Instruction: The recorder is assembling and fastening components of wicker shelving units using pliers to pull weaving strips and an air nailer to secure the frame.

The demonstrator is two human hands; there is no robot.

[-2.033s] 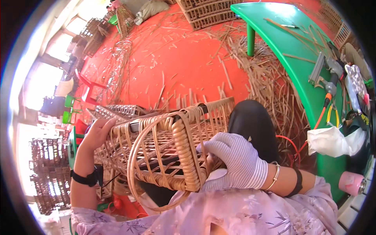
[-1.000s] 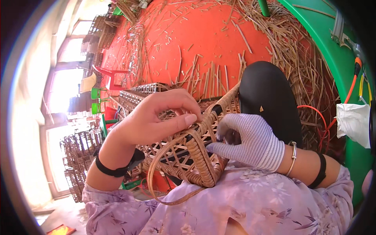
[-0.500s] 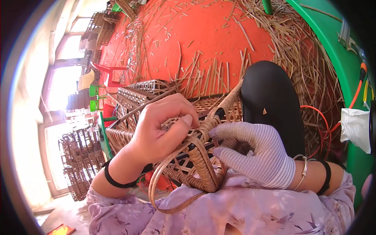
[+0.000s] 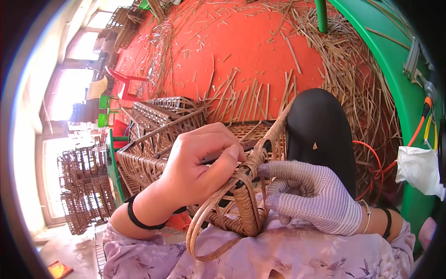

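A brown wicker basket (image 4: 247,209), woven over a dark frame, rests against my lap with its bound corner between my hands. My bare left hand (image 4: 202,162) is closed over the rim on the left, thumb against curled fingers. From that corner a long, flat cane strip (image 4: 194,232) loops down toward my lap. My right hand (image 4: 320,197), in a pale striped knit glove, is at the right of the corner. Its index finger reaches to the wrapped rim while the others curl in; whatever they grip is hidden.
Cut cane pieces (image 4: 253,100) and a heap of strips (image 4: 357,88) lie on the red floor (image 4: 251,42). A green table (image 4: 413,204) curves along the right, with white paper (image 4: 418,169) and an orange cable (image 4: 411,139). Woven racks (image 4: 83,186) stand left.
The gloved right hand has drawn its fingers further in and moved slightly down and right. My left hand keeps its hold on the rim. The whole view has shifted a little.
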